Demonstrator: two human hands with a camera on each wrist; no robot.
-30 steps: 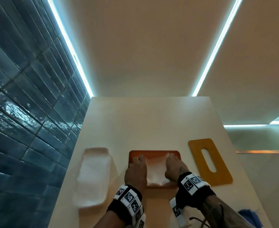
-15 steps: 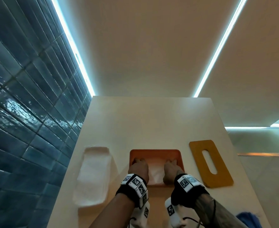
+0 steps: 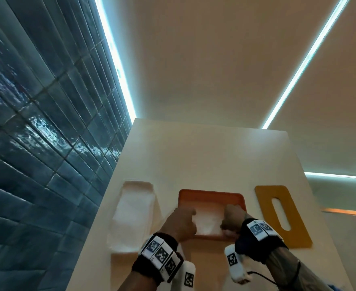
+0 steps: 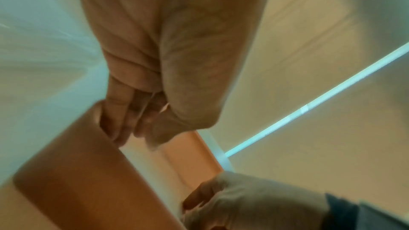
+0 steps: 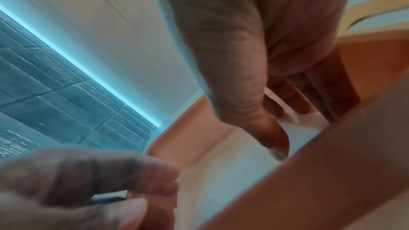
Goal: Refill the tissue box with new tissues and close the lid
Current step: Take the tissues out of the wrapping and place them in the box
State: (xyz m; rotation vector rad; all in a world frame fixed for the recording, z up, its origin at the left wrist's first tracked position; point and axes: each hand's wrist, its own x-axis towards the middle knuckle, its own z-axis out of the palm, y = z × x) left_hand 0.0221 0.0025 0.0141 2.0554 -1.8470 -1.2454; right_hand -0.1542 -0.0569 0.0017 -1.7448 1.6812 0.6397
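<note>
White counter (image 3: 204,160) by blue tiled wall (image 3: 36,122) — orange tissue box (image 3: 211,195) open at centre, tissues (image 3: 207,220) inside. Left hand (image 3: 180,222) and right hand (image 3: 232,216) at either end, fingers (image 5: 294,99) curled down, probably tucking the stack flat. Lid (image 3: 282,215) parked just right, spare pack (image 3: 133,215) left — within reach.

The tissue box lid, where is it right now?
In the head view the yellow lid lies flat on the table, just right of the orange tissue box and beside the right hand.
</note>
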